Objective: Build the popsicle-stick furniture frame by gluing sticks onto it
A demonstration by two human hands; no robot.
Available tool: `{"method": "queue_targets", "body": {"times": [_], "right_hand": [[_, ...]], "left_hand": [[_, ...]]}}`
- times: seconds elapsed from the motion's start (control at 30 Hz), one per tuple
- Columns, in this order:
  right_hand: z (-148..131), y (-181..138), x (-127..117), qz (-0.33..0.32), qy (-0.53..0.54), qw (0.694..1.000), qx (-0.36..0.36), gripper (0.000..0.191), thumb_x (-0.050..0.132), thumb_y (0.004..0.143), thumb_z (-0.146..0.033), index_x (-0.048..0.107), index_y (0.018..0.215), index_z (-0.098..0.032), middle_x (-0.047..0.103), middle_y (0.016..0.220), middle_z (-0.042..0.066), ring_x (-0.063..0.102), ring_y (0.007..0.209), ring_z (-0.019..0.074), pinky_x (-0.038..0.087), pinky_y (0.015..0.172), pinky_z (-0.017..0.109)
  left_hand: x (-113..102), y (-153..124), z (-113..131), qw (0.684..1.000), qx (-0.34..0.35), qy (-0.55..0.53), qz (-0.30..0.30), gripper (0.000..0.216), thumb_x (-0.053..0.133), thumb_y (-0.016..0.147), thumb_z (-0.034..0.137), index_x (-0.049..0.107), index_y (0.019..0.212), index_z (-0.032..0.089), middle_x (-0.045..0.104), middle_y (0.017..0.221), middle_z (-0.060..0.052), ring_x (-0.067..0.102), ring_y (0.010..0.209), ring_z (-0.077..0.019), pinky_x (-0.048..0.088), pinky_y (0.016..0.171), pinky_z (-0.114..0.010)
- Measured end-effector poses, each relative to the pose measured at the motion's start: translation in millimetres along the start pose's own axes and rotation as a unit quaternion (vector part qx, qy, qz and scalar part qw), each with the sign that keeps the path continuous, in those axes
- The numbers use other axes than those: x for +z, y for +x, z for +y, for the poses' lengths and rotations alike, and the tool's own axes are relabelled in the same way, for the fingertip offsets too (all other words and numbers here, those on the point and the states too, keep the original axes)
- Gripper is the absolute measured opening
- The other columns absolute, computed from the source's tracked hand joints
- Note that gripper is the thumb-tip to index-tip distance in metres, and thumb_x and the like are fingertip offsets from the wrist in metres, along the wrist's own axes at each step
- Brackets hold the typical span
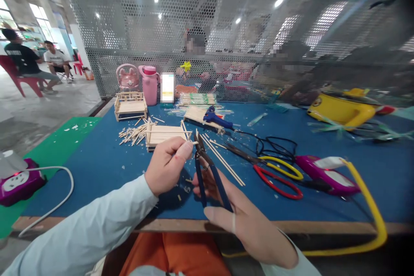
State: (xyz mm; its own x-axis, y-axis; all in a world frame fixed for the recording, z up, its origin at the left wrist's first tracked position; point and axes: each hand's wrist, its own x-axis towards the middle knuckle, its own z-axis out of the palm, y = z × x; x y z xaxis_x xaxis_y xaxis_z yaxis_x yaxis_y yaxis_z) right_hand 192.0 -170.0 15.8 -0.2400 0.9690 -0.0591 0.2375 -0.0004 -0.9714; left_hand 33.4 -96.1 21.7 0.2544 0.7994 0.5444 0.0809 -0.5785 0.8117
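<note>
My left hand (170, 164) pinches a short wooden stick (195, 142) between thumb and fingers. Its end reaches the jaws of the dark-blue-handled pliers (201, 152), which my right hand (237, 220) grips with the handles spread. Just behind my left hand stands a small frame built of wooden sticks (166, 134), partly covered by the hand. Long thin sticks (224, 159) lie to the right of the pliers, and a heap of short cut sticks (136, 133) is left of the frame.
Big scissors with red and yellow handles (270, 170) lie at right, near a purple power strip (326, 174). A blue glue gun (216, 118) rests farther back. A pink bottle (149, 86), another stick frame (130, 107) and a yellow container (343, 108) stand before the mesh screen (129, 21).
</note>
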Motion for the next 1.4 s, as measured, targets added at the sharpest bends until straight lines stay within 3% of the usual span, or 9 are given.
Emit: {"method": "queue_targets", "body": {"times": [0.53, 0.7, 0.9, 1.0, 1.1, 1.23, 1.3, 1.4], "right_hand": [[-2.4, 0.0, 2.5, -0.003, -0.002, 1.000, -0.002, 0.064, 0.055, 0.068, -0.020, 0.041, 0.130, -0.025, 0.058, 0.100, 0.004, 0.055, 0.087, 0.0182, 0.047, 0.080, 0.034], [1.6, 1.7, 5.7, 0.014, -0.078, 0.995, -0.056, 0.057, 0.051, 0.068, -0.016, 0.044, 0.125, -0.021, 0.055, 0.085, 0.002, 0.051, 0.073, 0.0148, 0.045, 0.075, 0.031], [3.9, 4.4, 7.0, 0.061, -0.133, 0.983, -0.112, 0.019, 0.047, 0.069, -0.015, 0.052, 0.086, -0.020, 0.052, 0.073, 0.000, 0.048, 0.067, 0.0143, 0.042, 0.065, 0.028], [4.1, 5.0, 5.9, 0.031, -0.092, 0.990, -0.105, 0.011, 0.047, 0.068, -0.015, 0.047, 0.078, -0.021, 0.048, 0.069, -0.002, 0.045, 0.061, 0.0127, 0.040, 0.059, 0.027], [6.1, 4.7, 5.2, -0.027, 0.018, 0.997, -0.072, 0.014, 0.049, 0.068, -0.017, 0.045, 0.081, -0.020, 0.044, 0.070, -0.002, 0.044, 0.058, 0.0113, 0.039, 0.053, 0.026], [9.4, 3.9, 6.1, -0.082, 0.144, 0.985, -0.054, 0.018, 0.050, 0.068, -0.022, 0.045, 0.085, -0.020, 0.044, 0.072, -0.001, 0.043, 0.056, 0.0104, 0.040, 0.050, 0.026], [9.8, 3.5, 7.4, -0.067, 0.110, 0.990, -0.064, 0.014, 0.050, 0.068, -0.021, 0.045, 0.081, -0.019, 0.045, 0.070, -0.001, 0.043, 0.055, 0.0104, 0.040, 0.050, 0.026], [9.2, 2.3, 9.3, 0.049, -0.054, 0.992, -0.105, 0.015, 0.048, 0.069, -0.016, 0.050, 0.083, -0.019, 0.048, 0.067, -0.001, 0.044, 0.056, 0.0107, 0.040, 0.052, 0.024]], "left_hand": [[-0.4, -0.7, -0.8, 0.999, 0.016, 0.026, -0.012, 0.034, 0.039, 0.088, 0.030, 0.038, 0.056, 0.018, 0.038, 0.057, 0.003, 0.038, 0.056, -0.0096, 0.032, 0.056, -0.023], [-0.7, -3.7, -1.1, 0.997, 0.053, 0.043, -0.024, 0.033, 0.039, 0.089, 0.027, 0.043, 0.058, 0.017, 0.043, 0.059, 0.002, 0.041, 0.059, -0.0103, 0.034, 0.060, -0.024], [1.1, -4.4, -3.2, 0.997, 0.057, 0.021, -0.043, 0.032, 0.034, 0.091, 0.031, 0.049, 0.066, 0.017, 0.050, 0.067, 0.000, 0.044, 0.064, -0.0114, 0.036, 0.065, -0.024], [2.6, -2.7, -3.4, 0.997, 0.020, -0.031, -0.067, 0.036, 0.033, 0.091, 0.036, 0.046, 0.064, 0.017, 0.048, 0.064, 0.000, 0.043, 0.063, -0.0111, 0.037, 0.065, -0.024], [5.3, -1.6, -6.4, 0.991, -0.036, -0.096, -0.085, 0.039, 0.034, 0.090, 0.043, 0.045, 0.063, 0.017, 0.044, 0.061, 0.001, 0.043, 0.061, -0.0111, 0.038, 0.063, -0.024], [8.9, -1.9, -11.1, 0.965, -0.095, -0.216, -0.112, 0.040, 0.035, 0.088, 0.048, 0.047, 0.066, 0.016, 0.041, 0.060, 0.002, 0.042, 0.057, -0.0098, 0.037, 0.058, -0.024], [8.6, -2.1, -10.5, 0.971, -0.082, -0.197, -0.103, 0.040, 0.034, 0.089, 0.045, 0.046, 0.064, 0.016, 0.040, 0.059, 0.002, 0.041, 0.056, -0.0096, 0.036, 0.058, -0.024], [5.4, -1.0, -7.1, 0.998, -0.031, -0.044, -0.035, 0.037, 0.038, 0.088, 0.038, 0.045, 0.059, 0.016, 0.041, 0.057, 0.002, 0.040, 0.058, -0.0098, 0.032, 0.059, -0.024]]}}
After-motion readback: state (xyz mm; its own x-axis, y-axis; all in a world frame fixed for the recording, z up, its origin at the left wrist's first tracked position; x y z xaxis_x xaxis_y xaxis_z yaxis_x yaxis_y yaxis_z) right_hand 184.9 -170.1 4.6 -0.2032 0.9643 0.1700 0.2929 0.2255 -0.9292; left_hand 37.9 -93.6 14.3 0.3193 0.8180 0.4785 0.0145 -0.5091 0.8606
